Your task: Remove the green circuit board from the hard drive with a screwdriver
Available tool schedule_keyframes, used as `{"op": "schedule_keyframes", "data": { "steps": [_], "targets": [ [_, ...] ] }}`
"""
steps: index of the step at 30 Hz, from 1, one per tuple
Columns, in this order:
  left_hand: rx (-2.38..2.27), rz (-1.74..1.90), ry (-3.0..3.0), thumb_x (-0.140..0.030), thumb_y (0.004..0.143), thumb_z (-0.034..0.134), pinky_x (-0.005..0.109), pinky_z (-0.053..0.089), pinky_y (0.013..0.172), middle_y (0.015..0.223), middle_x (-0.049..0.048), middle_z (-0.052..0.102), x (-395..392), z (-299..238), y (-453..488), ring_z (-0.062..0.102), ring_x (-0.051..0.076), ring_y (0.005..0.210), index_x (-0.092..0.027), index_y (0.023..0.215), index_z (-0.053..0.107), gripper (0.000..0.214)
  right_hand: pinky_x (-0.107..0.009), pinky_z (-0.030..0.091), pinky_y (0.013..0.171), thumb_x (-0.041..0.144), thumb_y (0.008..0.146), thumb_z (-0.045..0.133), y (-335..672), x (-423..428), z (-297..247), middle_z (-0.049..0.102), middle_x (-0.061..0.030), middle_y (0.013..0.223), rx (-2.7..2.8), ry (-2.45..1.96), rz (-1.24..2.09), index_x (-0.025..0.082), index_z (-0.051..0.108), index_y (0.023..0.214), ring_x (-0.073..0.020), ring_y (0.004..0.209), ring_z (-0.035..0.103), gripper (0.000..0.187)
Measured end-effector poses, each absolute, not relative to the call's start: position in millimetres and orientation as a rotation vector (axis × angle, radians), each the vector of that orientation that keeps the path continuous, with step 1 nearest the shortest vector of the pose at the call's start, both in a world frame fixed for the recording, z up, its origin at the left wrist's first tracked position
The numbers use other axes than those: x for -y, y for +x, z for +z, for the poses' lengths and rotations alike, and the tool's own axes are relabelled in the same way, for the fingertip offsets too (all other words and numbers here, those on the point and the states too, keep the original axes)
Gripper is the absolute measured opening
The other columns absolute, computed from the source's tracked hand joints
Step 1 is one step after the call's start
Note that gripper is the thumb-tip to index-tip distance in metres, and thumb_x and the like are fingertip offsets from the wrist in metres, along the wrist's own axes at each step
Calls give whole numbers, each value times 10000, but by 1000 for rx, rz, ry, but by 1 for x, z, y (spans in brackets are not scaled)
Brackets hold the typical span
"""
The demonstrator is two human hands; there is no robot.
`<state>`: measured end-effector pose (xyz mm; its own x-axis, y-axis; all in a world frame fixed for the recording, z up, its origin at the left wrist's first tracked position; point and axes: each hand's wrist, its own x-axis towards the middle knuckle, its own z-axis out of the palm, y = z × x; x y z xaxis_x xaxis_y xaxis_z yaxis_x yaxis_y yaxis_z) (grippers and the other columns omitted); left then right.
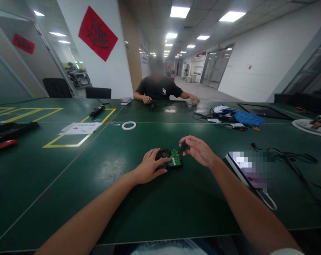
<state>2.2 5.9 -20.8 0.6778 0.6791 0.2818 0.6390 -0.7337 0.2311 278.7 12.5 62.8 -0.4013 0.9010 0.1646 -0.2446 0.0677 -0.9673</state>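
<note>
Hard drive, lying on green table, being held down by left hand, sitting near dark screwdriver pinched in right hand.

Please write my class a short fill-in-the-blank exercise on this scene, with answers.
1. The left hand rests on a black device whose circuit board is ____.
2. A dark tool is in the wearer's ____ hand.
3. The white ring lies to the ____ of the blue basket.

Missing words: green; right; left.
</note>
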Motion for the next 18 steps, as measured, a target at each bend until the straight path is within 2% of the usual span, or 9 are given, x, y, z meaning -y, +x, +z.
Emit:
{"op": "schedule_keyframes", "data": {
  "steps": [4,10,14,18],
  "targets": [
    [-1090,539,2774,-496,968,575,642,306,1127,1594,98,227,-5,-20,1,243,412,1443,-413,1480,463,531,-269,440,690,328,849,739,280,-8,69,682,-71,1107,1587,-824,1304,192,717,946,-158,896,575,169],
    [-1101,563,2763,-492,966,581,650,290,1133,1593,104,229,-3,-19,2,243,418,1444,-414,1463,486,512,-235,303,526,374,883,660,282,-15,65,743,-71,945,1480,-887,1367,195,556,855,-107,624,487,209],
    [-1104,583,2757,-492,960,593,641,299,1132,1595,103,234,-4,-21,3,251,415,1444,-415,1455,496,510,-235,242,458,410,913,587,284,-17,64,734,-84,903,1509,-906,1402,174,623,902,-86,525,407,239],
    [-1102,604,2755,-480,956,604,635,310,1130,1590,95,262,-5,-23,3,261,407,1443,-415,1446,509,504,-232,224,417,427,926,568,284,-14,64,704,-80,892,1582,-890,1419,148,667,833,-67,493,392,310]
  ]
}}
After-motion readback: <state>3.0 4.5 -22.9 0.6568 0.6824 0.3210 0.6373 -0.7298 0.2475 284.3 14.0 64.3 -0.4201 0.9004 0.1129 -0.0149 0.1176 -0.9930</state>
